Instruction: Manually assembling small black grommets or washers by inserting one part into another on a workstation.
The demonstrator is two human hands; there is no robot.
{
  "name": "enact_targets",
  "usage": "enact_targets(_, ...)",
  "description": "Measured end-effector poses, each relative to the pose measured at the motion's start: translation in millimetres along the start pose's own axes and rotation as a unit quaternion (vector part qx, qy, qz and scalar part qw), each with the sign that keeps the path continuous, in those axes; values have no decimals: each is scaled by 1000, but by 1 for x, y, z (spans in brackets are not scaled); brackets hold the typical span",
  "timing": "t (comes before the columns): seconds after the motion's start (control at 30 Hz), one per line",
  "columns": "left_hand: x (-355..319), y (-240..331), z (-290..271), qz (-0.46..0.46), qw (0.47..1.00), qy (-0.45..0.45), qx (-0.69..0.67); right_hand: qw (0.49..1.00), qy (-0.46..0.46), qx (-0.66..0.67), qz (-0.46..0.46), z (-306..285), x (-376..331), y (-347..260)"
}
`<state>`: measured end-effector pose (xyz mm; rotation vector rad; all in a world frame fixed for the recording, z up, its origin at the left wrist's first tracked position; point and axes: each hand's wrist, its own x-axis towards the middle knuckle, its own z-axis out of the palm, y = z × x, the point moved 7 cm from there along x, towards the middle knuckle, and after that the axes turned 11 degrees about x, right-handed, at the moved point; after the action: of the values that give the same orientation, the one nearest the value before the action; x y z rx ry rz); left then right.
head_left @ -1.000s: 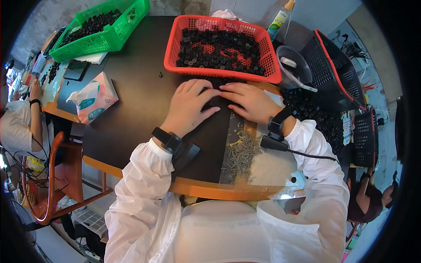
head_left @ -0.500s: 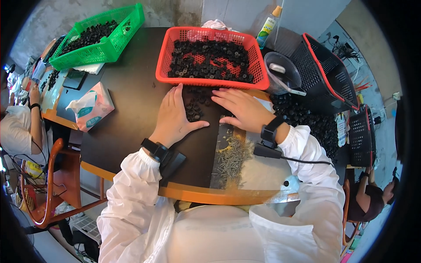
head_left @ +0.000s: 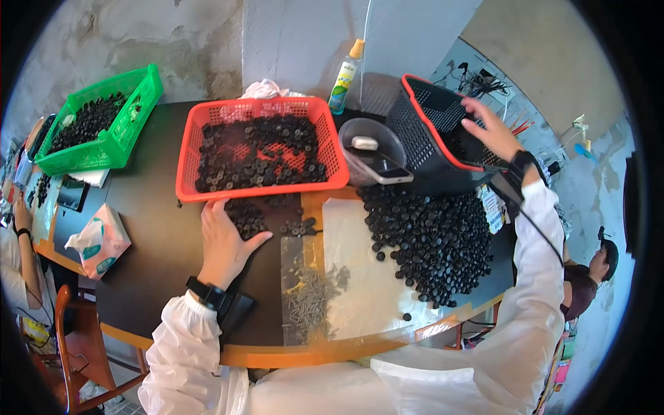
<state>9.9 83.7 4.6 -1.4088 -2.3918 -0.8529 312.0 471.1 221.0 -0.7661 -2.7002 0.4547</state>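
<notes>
My left hand (head_left: 223, 245) lies on the table with thumb and fingers apart. It rests beside a small heap of black ring-like pieces (head_left: 245, 220), below the red basket (head_left: 332, 149), which holds many more of them. At the back right, my right hand (head_left: 494, 131) is raised over the opening of a dark basket with a red rim (head_left: 443, 142). Its thumb and fingers are apart, and nothing shows between them. A large pile of round black caps (head_left: 429, 242) spreads in front of this basket. Thin grey metal pins (head_left: 308, 304) lie in a heap near the front edge.
A green basket (head_left: 135, 138) of black pieces stands at the far left, with a tissue pack (head_left: 100, 242) nearer. Between the red and dark baskets are a clear tub (head_left: 353, 128), a phone (head_left: 391, 174) and a yellow-capped bottle (head_left: 344, 79). Other people sit on both sides.
My right hand has left the small black pieces and moved up and right to the dark basket. My left hand stays by the pieces. The view has turned right, uncovering the cap pile.
</notes>
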Motion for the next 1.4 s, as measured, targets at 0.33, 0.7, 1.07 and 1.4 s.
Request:
enact_targets(0.33, -5, 0, -6, -8, 998, -52, -21, 917, -147, 82, 361, 85, 8, 83)
enact_targets(0.7, 0, 5, -3, 6, 998, -66, 16, 921, -253, 23, 296, 92, 19, 56)
enact_targets(1.07, -4, 2, 0, -1, 997, -82, 17, 913, -337, -22, 227, 95, 3, 39)
enact_targets(1.4, -5, -3, 3, -2, 997, -81, 7, 896, -380, -43, 226, 91, 16, 37)
